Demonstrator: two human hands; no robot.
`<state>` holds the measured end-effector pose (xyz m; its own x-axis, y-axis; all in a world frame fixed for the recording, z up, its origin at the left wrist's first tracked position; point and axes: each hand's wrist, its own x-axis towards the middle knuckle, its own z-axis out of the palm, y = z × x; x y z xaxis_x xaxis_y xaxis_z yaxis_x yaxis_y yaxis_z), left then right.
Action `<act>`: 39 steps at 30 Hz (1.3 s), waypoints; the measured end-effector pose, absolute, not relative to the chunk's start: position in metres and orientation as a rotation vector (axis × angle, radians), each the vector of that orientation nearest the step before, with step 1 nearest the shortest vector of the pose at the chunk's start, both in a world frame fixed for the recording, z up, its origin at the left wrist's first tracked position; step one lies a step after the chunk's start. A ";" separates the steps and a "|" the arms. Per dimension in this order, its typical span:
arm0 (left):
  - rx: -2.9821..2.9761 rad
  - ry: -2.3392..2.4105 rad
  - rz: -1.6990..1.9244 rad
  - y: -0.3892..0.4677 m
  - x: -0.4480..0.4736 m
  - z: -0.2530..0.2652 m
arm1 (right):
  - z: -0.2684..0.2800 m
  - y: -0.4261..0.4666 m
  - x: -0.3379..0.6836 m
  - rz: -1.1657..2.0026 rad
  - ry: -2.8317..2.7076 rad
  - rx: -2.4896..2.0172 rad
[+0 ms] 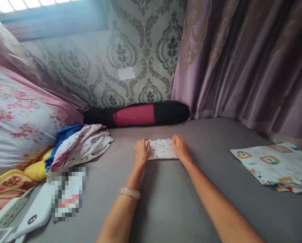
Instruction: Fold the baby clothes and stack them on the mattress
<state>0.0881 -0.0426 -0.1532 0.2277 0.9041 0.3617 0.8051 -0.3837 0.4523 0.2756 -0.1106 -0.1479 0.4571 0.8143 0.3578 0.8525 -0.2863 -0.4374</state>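
Note:
A white cloth (161,149) with small scattered prints lies on the grey bed sheet (163,195), folded into a narrow rectangle. My left hand (142,150) grips its left end, fingers curled over the edge and thumb on the near side. At the opposite end, my right hand (180,147) is closed on the cloth, its fingertips partly hidden. Both forearms reach forward from the bottom of the view, and a pale bangle (129,193) circles the left one. Whether the cloth is a garment I cannot tell.
Rumpled printed clothes (81,143) lie to the left, beside a floral pillow (19,125). Nearer are a white power bank (37,211) and a power strip (8,212). A folded lion-print cloth (274,162) lies right. A black and red long bag (136,114) rests against the wall.

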 end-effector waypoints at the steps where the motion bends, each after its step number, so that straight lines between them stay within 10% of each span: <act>1: 2.394 1.529 0.838 -0.047 0.095 -0.153 | -0.147 -0.111 0.262 -0.065 -1.545 -2.068; 39: 2.677 1.536 0.338 -0.063 0.099 -0.165 | -0.165 -0.119 0.238 0.070 -1.889 -2.148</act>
